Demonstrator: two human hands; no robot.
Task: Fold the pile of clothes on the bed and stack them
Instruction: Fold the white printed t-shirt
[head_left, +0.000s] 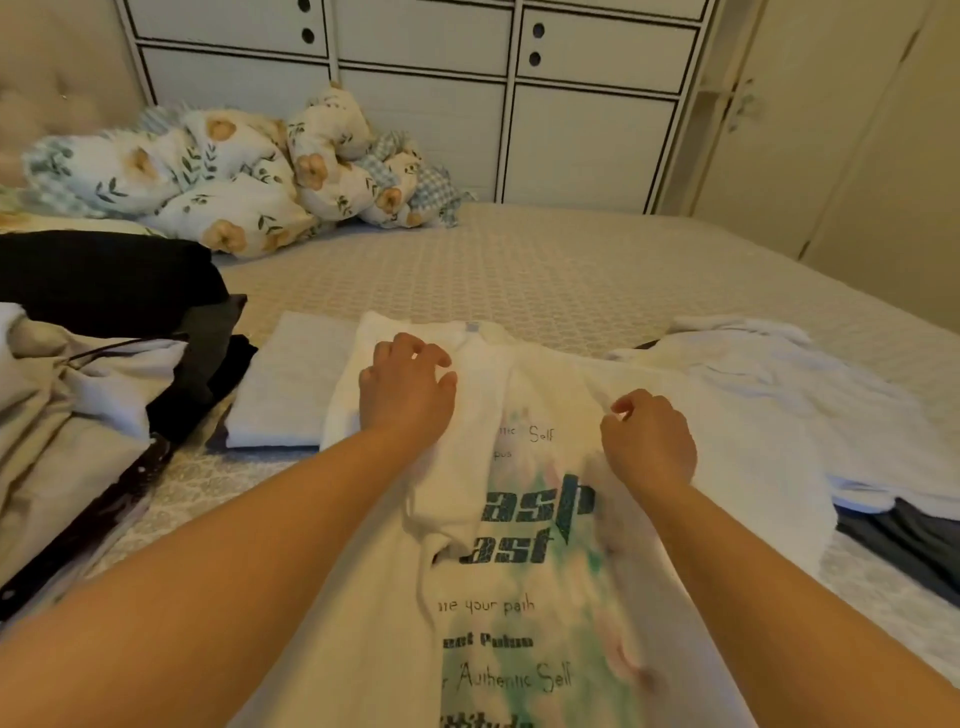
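Two hands work one garment, head view only. White printed T-shirt (524, 519) lies flat on the bed (519, 270), long axis running away from the person, collar at the far end. Left side panel is already folded inward over the print. Left hand (408, 387) rests on that folded flap near the collar, fingers (415, 348) loosely curled, spread, gripping nothing I can see. Right hand (649, 441) sits on the right shoulder area, fingers curled down; whether they pinch cloth, cannot tell. Unfolded right side of the shirt lies just right of the right hand, so that hand is nearer for the next fold, likely inward. Folded white item (291, 379) just left; loose white garment (779, 374) right; unfolded pile (78, 405) far left.
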